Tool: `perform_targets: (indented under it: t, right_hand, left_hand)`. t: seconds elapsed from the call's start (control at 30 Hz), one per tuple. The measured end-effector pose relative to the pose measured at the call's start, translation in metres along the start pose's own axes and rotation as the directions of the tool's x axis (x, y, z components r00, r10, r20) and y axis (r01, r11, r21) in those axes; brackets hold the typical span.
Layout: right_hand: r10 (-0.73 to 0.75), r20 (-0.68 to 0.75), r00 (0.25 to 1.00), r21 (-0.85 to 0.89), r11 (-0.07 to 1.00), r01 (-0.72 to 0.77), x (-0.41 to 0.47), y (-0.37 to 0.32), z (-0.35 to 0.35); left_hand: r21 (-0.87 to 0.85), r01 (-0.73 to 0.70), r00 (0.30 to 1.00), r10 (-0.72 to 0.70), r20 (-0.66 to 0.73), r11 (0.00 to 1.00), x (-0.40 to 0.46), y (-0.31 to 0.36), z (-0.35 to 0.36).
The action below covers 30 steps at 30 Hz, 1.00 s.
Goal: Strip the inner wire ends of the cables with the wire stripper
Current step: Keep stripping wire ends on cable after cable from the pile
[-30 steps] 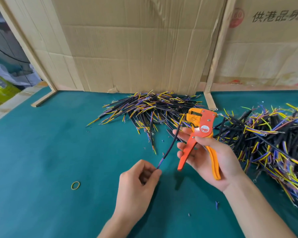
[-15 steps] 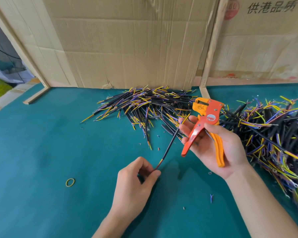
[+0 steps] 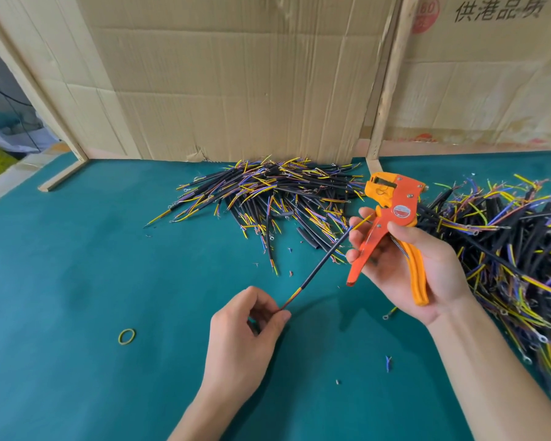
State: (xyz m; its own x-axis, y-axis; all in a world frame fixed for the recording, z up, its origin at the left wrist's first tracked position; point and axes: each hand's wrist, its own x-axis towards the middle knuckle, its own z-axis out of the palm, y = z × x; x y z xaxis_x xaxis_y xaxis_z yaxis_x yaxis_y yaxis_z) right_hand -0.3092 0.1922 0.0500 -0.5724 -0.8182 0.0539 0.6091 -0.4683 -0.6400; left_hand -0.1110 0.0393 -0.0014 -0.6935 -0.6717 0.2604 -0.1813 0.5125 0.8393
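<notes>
right cable pile (image 3: 506, 249) cut by frame edge (right side), carton print (image 3: 500, 9) cropped

A yellow rubber band (image 3: 127, 337) lies on the teal mat (image 3: 61, 265) at seven o'clock, cardboard panels (image 3: 236, 74) standing at twelve.

My left hand (image 3: 242, 338) is low in front of me, thumb and forefinger pinching one end of a cable (image 3: 318, 268). My right hand (image 3: 407, 268) is raised palm-up, fingers curled round the wire stripper (image 3: 392, 230), fingertips touching the cable's far end.
</notes>
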Motion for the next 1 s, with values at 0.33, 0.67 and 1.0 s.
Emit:
perform_targets:
  t: [0.33, 0.67, 1.0]
  right_hand:
    - [-0.040, -0.015, 0.999, -0.057, 0.998, 0.039, -0.003, -0.009, -0.007]
    - [-0.056, -0.029, 0.998, -0.107, 0.993, 0.053, -0.006, -0.015, -0.012]
    - [-0.061, -0.030, 0.998, -0.144, 0.988, 0.056, -0.010, -0.020, -0.015]
  left_hand:
    - [-0.021, 0.006, 0.995, -0.008, -0.096, 1.000, 0.002, -0.006, -0.001]
    - [-0.056, 0.083, 0.983, -0.091, -0.160, 0.995, 0.003, -0.005, -0.002]
    - [-0.091, 0.120, 0.983, -0.130, -0.126, 0.989, 0.003, 0.000, -0.003]
